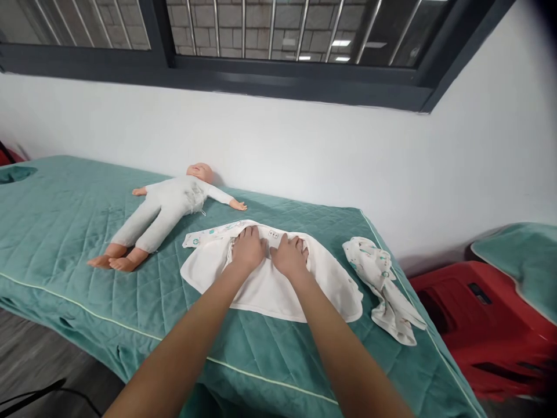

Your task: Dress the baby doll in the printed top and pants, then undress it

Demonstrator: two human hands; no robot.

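A white baby garment (270, 290) with a small printed pattern along its upper edge lies spread on the green quilted bed cover (143, 302). Both my hands rest on its upper part, side by side with a small gap between them. The fingers of my left hand (249, 249) lie flat on the cloth, slightly apart. My right hand (290, 254) is likewise spread on the fabric, its fingertips partly at a fold. Beyond my left hand, a baby doll (167, 203) in a white suit lies on its back. A crumpled patterned garment (378, 278) is to the right.
A white wall (278, 145) runs behind the bed, below a dark-framed window (278, 81) with metal bars. Red plastic chairs (483, 325) stand beyond the bed's right edge. A black cable is at the lower left.
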